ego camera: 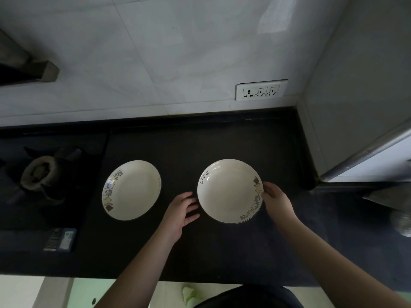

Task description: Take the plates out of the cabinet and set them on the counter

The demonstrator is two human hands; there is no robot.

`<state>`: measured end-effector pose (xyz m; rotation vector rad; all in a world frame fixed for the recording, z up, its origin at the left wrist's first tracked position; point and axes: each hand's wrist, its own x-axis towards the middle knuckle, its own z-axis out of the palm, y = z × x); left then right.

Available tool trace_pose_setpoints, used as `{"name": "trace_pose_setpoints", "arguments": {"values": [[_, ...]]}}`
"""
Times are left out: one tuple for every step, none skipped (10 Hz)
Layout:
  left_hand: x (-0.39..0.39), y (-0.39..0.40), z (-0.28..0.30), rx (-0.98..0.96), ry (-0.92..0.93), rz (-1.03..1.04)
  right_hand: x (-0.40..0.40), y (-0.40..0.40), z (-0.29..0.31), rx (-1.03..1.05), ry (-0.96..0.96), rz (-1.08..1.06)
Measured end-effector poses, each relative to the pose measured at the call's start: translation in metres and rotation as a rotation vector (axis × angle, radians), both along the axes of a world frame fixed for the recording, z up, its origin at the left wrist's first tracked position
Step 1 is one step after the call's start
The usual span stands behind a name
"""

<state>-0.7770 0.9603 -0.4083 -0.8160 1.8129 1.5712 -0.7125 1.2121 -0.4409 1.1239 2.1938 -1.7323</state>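
Note:
Two white deep plates with small cartoon prints on the rim lie on the black counter (222, 252). The left plate (133, 190) rests flat beside the stove, with no hand on it. The right plate (229, 192), marked "life", has my right hand (275, 201) at its right edge, fingertips touching the rim. My left hand (182, 210) hovers just left of that plate with fingers spread, holding nothing. The cabinet the plates came from cannot be seen.
A gas stove burner (40, 172) sits at the left of the counter. A white wall socket (261, 90) is on the tiled backsplash. A pale appliance or cabinet side (367, 152) stands at the right. A dark label (60, 238) lies near the front edge.

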Motion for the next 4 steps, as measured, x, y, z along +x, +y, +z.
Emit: {"name": "trace_pose_setpoints", "arguments": {"values": [[0.011, -0.011, 0.005, -0.026, 0.042, -0.023, 0.004, 0.001, 0.002, 0.026, -0.006, -0.014], [0.026, -0.024, 0.011, -0.081, 0.113, -0.106, 0.012, -0.002, 0.002, 0.104, 0.004, 0.032], [0.039, -0.037, 0.017, -0.280, 0.237, -0.398, 0.024, -0.011, 0.008, 0.303, 0.016, 0.180], [0.049, -0.045, 0.020, -0.568, 0.419, -0.698, 0.037, -0.024, 0.013, 0.491, 0.068, 0.268]]}}
